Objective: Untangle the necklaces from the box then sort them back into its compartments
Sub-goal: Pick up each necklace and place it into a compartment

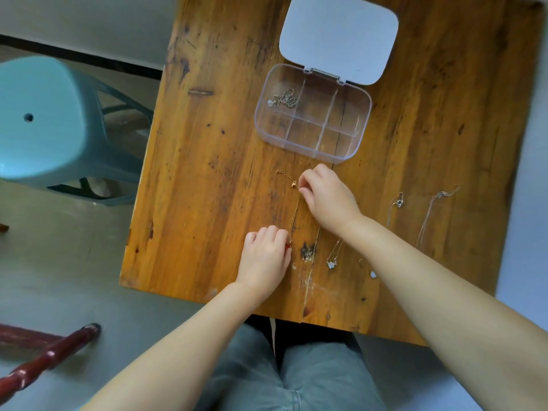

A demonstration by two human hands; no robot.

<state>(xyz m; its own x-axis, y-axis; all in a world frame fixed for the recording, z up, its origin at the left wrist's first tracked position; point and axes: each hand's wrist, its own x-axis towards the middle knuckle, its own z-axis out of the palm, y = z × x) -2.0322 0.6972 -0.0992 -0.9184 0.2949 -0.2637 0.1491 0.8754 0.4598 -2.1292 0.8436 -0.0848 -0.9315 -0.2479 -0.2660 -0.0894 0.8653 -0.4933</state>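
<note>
Gold in colour, a thin necklace (pixel 294 215) lies stretched along the wooden table (pixel 207 173) in the middle of the frame, running from a short extender chain and small clasp near the upper end down to a red pendant at the lower end. The right hand (pixel 329 197) comes in from the lower right and pinches the chain's upper end between thumb and fingertips, just beside the clasp. The left hand (pixel 265 256) lies lower in the frame with its fingers curled down onto the tabletop, pressing on or pinching the chain at the red pendant; which of the two cannot be told. Above the hands sits the clear plastic box (pixel 312 111), lid (pixel 338 37) swung open toward the top of the frame, its tray split into several compartments. A bunched chain (pixel 284 99) lies in the upper-left compartment; the others look empty. To the right of the right forearm, silver necklaces (pixel 427 218) lie laid out separately on the wood, one with a pale flower-shaped pendant (pixel 331 264) near the forearm. At the left edge of the frame stands a teal plastic stool (pixel 44 120), and grey trousers (pixel 296 375) show at the bottom
</note>
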